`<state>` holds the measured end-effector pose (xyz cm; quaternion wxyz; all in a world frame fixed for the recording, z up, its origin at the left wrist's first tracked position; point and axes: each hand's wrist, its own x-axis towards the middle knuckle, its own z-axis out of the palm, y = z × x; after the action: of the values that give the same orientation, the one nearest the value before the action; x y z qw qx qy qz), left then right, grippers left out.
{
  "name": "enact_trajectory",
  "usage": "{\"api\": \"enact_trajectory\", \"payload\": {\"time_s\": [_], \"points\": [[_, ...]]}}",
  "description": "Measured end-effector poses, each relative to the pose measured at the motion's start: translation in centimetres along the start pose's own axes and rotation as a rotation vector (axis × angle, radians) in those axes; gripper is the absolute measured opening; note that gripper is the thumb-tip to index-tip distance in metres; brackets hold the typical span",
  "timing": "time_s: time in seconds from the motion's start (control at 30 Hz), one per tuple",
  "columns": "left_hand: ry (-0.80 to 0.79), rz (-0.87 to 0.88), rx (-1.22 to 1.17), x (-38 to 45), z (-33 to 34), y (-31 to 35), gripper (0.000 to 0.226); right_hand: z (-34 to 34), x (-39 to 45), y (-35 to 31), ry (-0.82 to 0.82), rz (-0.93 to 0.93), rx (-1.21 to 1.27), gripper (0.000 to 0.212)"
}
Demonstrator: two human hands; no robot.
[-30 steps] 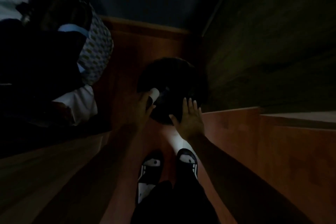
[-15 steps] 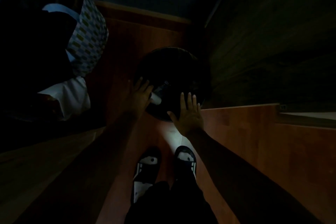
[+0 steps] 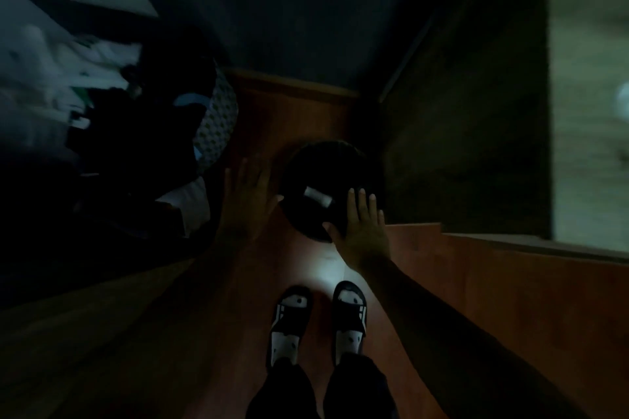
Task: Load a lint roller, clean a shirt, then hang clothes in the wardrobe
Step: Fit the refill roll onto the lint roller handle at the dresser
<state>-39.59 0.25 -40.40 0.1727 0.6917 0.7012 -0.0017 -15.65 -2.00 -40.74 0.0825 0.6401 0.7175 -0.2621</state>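
Note:
The room is very dark. A round black bin stands on the wooden floor ahead of my feet. A small pale cylinder lies inside it, tilted. My left hand hovers just left of the bin's rim with straight, spread fingers and holds nothing. My right hand is flat over the bin's near right rim, fingers straight. Whether it touches the rim I cannot tell.
A bed with dark and pale clothes and a patterned cloth fills the left side. A dark wooden wardrobe wall rises on the right, with a low wooden ledge beside it. My feet in slippers stand on the floor.
My left hand held the pale cylinder over the bin, let it go, and moved away to the left, empty. The cylinder now lies in the bin. My right hand stayed put.

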Motion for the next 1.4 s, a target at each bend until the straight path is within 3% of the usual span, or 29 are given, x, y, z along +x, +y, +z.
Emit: {"api": "enact_trajectory", "payload": {"time_s": [0.17, 0.3, 0.43, 0.57, 0.77, 1.03, 1.17, 1.27, 1.4], "points": [[0.068, -0.117, -0.069, -1.7, -13.9, 2.4, 0.069, -12.5, -3.9, -7.5, 0.067, -0.048, 0.057, 0.085], [0.189, -0.107, -0.087, -3.2, -25.4, 5.7, 0.078, -22.9, -8.0, -12.4, 0.18, -0.065, 0.131, 0.084], [0.347, -0.005, -0.144, -5.1, -35.4, 10.1, 0.076, -31.6, -12.7, -13.5, 0.336, -0.085, 0.132, 0.085], [0.427, 0.107, -0.121, -5.2, -40.9, 14.7, 0.074, -38.0, -14.1, -10.9, 0.5, -0.069, 0.103, 0.084], [0.436, 0.196, -0.136, -4.7, -41.1, 22.1, 0.076, -43.6, -14.9, -3.1, 0.625, -0.025, 0.154, 0.083], [0.326, 0.076, -0.145, -0.8, -35.3, 32.6, 0.078, -47.5, -14.5, 13.1, 0.641, 0.099, 0.042, 0.084], [0.261, 0.061, -0.082, 0.1, -31.6, 37.3, 0.075, -47.8, -14.3, 20.8, 0.359, 0.235, -0.076, 0.067], [0.2, -0.016, -0.065, 0.9, -28.7, 39.9, 0.075, -47.6, -13.7, 24.7, 0.146, 0.279, -0.06, 0.068], [0.19, -0.092, -0.089, 1.1, -25.8, 42.2, 0.072, -46.3, -12.8, 27.4, 0.071, 0.198, 0.007, 0.061]]}}
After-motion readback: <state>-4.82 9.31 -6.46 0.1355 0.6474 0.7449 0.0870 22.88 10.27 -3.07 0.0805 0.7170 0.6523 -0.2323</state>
